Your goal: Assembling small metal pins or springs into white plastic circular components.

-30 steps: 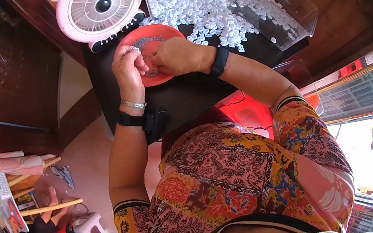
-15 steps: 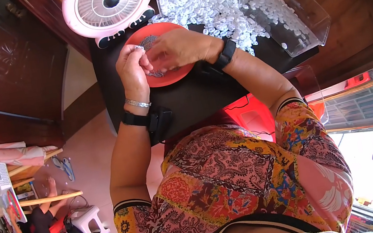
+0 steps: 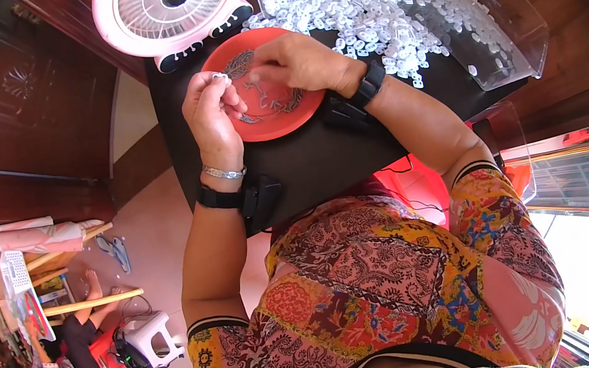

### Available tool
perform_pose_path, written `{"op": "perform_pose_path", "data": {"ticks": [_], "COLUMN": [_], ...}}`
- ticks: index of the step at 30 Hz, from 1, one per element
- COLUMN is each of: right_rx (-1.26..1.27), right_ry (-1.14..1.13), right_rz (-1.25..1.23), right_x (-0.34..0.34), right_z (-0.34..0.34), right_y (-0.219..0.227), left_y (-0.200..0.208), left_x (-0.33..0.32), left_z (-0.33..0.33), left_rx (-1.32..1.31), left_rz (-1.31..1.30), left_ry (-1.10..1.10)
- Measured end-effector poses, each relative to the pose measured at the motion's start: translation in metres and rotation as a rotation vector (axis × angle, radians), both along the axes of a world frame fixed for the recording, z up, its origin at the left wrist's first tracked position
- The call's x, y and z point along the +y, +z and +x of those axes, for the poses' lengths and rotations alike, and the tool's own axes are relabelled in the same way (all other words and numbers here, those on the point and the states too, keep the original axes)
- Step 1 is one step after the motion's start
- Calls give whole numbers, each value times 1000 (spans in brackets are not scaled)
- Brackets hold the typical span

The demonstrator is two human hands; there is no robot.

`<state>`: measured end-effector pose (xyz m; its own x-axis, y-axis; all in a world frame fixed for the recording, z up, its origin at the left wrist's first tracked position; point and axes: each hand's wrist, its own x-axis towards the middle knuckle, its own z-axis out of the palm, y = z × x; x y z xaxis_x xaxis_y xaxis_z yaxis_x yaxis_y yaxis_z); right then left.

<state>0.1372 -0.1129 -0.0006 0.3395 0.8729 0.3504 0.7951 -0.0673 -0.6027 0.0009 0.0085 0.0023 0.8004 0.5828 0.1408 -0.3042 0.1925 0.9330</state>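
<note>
Head view: at the red plate's [image 3: 277,127] left edge, our left hand [image 3: 212,117] pinches a small whitish piece [image 3: 220,77]. Our right hand [image 3: 312,64] curls over the plate's grey metal bits [image 3: 240,63]; can't tell if it's holding any. We'd keep that pinch steady.

Pink fan [image 3: 176,5] cropped at top, red plate [image 3: 273,127] partly hidden
</note>
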Motion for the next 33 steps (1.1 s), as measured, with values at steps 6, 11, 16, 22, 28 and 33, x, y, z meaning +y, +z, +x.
{"op": "perform_pose_path", "data": {"ticks": [6,11,16,22,28,33], "right_rx": [346,608,588,437,626,673], "right_ry": [-89,16,5,35,132,152], "right_rz": [19,60,26,32,18,-58], "right_x": [-1,-1,-1,4,-2,-3], "right_z": [-3,-8,-9,-6,-17,-13], "right_y": [8,8,7,-3,10,10], "left_y": [1,0,0,-9,-7,-1], "left_x": [-7,-10,-11,-12,-11,-11], "left_z": [-3,-4,-2,0,-2,-3], "left_rx": [38,50,46,36,71,39], "left_rz": [39,54,108,486,355,177], "left_ry": [-99,-127,-116,-119,-174,-155]}}
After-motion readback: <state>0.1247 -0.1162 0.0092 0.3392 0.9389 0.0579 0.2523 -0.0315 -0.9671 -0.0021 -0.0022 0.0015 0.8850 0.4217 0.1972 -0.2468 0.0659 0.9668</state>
